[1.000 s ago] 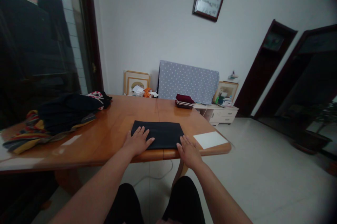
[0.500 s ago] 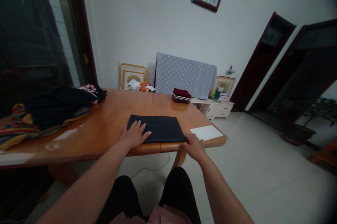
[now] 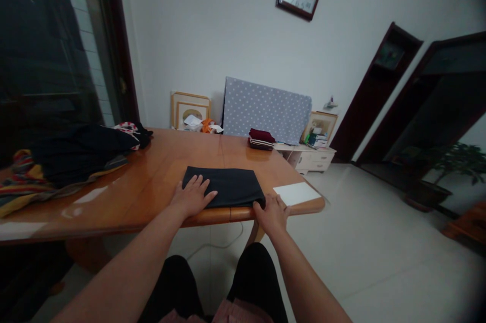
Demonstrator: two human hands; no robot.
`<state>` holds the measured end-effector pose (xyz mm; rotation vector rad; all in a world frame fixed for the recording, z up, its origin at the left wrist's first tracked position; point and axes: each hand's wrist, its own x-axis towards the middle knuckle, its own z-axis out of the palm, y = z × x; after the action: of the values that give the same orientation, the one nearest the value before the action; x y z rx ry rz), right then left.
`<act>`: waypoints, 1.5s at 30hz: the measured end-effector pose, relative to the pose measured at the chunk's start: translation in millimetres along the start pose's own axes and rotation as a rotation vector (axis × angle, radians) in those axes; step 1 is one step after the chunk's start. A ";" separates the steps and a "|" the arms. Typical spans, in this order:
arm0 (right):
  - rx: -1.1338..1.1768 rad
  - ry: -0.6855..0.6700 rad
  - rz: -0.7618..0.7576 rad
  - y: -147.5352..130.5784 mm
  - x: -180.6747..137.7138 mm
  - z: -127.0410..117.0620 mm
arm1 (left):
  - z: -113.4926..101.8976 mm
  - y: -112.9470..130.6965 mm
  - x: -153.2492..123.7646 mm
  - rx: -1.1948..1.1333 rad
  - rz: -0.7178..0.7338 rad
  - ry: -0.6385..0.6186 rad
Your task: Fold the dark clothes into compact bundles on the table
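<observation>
A folded dark cloth point(image 3: 228, 185) lies flat at the near edge of the wooden table point(image 3: 159, 171). My left hand point(image 3: 192, 196) rests flat on its near left corner with the fingers spread. At the cloth's near right corner, my right hand point(image 3: 270, 212) curls its fingers around the cloth's edge, and the corner looks slightly bunched under them.
A heap of dark and striped clothes point(image 3: 64, 156) covers the table's left side. A small folded red stack point(image 3: 261, 138) sits at the far edge, and a white sheet point(image 3: 296, 193) lies right of the cloth. A low white cabinet point(image 3: 313, 157) and picture frames stand beyond.
My right hand went from lying flat at the cloth's right edge to curling around its near right corner. The left hand stayed put. The view shifted slightly.
</observation>
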<state>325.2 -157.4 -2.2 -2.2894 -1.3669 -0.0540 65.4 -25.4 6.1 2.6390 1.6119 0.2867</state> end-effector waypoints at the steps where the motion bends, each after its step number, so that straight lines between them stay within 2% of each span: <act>1: 0.003 0.018 0.008 -1.1 -0.8 2.6 | 0.5 -0.2 0.2 0.002 0.000 0.004; 7: 0.038 0.154 0.065 -0.7 -2.8 13.2 | 1.4 -0.1 0.1 0.010 -0.012 0.012; 11: 0.063 0.240 0.045 4.2 -5.2 20.1 | -0.1 1.0 -0.2 -0.002 -0.017 0.004; 23: 0.096 0.308 0.020 19.5 -8.3 32.5 | -0.9 -0.2 -0.2 0.002 -0.002 -0.006; 28: 0.179 0.298 0.012 28.4 -7.2 30.9 | -0.9 0.1 -0.3 -0.003 -0.013 -0.002; 33: 0.252 0.369 -0.113 34.3 -2.9 22.7 | -1.1 1.1 -0.5 -0.009 -0.003 0.005; 38: 0.114 0.291 -0.324 28.3 -8.4 24.1 | 0.8 -1.0 1.3 -0.018 0.000 0.006; 45: 0.073 0.274 -0.252 37.0 -11.9 23.4 | -0.3 -0.5 -1.0 -0.035 0.002 0.007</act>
<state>345.6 -172.1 -40.0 -1.9540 -1.4741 -0.3780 64.5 -26.1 6.2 2.6173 1.5914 0.3219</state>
